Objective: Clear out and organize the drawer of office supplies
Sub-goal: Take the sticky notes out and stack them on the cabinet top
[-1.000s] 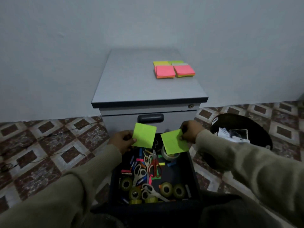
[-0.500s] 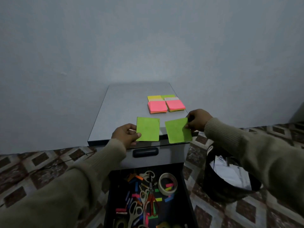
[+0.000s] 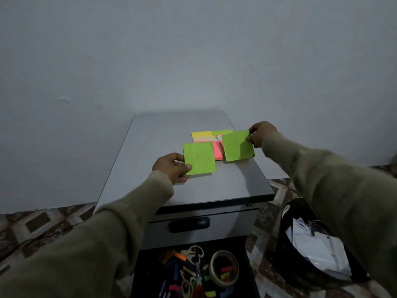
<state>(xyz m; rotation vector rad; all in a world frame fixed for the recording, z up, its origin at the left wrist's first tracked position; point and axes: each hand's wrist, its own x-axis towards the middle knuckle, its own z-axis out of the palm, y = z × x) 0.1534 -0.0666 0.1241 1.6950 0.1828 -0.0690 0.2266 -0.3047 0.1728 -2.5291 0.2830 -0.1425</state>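
Grey cabinet top [image 3: 193,190] carries sticky-note pads [image 3: 203,136].

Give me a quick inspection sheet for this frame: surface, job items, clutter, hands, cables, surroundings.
Surface: grey cabinet top, holding stacked pink, yellow and green sticky-note pads.
Job's things: two loose green sticky-note pads, left pad, right pad, both held over the stacks; open black drawer below.
Clutter: drawer holds scissors, beige tape roll, small coloured pieces.
Grippers: left hand pinches left pad; right hand pinches right pad.
Cables: thin dark cable on floor, left.
Surroundings: plain wall, patterned tile floor, black bin with paper waste.
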